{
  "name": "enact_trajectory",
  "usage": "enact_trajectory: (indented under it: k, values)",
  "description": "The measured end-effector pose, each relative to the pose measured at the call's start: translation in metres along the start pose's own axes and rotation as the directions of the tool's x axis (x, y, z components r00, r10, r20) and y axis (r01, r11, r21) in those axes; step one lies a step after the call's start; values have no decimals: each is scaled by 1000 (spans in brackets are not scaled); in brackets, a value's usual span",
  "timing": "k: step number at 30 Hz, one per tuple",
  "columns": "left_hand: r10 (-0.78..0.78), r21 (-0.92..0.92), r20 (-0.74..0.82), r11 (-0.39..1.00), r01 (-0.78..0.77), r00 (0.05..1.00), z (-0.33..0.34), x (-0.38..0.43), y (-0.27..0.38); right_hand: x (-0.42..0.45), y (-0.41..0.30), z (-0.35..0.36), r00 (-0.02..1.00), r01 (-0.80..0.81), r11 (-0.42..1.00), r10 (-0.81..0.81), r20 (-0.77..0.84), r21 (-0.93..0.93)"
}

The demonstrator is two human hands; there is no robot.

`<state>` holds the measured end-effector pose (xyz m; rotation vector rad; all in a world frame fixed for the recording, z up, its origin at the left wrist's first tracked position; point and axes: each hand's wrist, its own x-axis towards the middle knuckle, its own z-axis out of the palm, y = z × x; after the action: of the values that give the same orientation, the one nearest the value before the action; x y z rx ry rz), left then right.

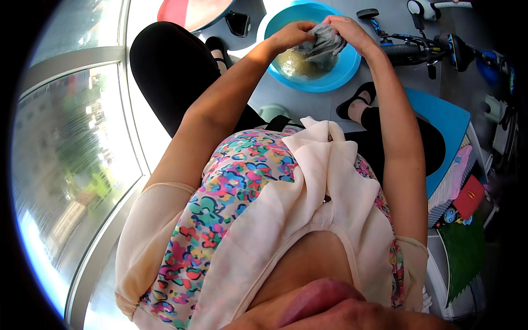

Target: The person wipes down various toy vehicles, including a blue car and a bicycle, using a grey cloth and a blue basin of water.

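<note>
Both hands hold a wet, bunched grey cloth over a round blue plastic basin at the top middle of the head view. My left hand grips the cloth's upper right part. On the cloth's left side, my right hand has its fingers closed on the fabric. The lower folds hang to the murky, yellowish water in the basin. Whether the cloth's lowest part is under the water is hard to tell.
Left of the basin are a pink-and-red round basin and a black object. A child's bicycle lies at the right. A blue board is beside my left leg, and a glass window stands at the left.
</note>
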<state>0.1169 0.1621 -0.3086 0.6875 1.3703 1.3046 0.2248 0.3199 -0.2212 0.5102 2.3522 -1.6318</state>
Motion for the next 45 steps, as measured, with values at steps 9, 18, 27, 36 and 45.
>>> enact_trajectory:
  k: [9,18,27,36,45]
  values:
    - [131,-180,-213,969,-171,968,0,27,13,-47,-35,-61,950,136,892,6,-313,430]
    - [-55,-898,-184,415,-145,981,19,29,41,-3,-10,14,894,177,978,-111,-434,113]
    - [-103,-793,-369,554,-255,924,39,25,34,28,-27,61,574,215,862,-492,-654,-460]
    - [-281,-892,-217,447,-72,935,36,19,47,0,-31,88,562,104,962,-267,-783,-253]
    - [-42,-729,-260,664,-167,965,44,24,23,7,-20,78,527,226,836,-537,-659,-500]
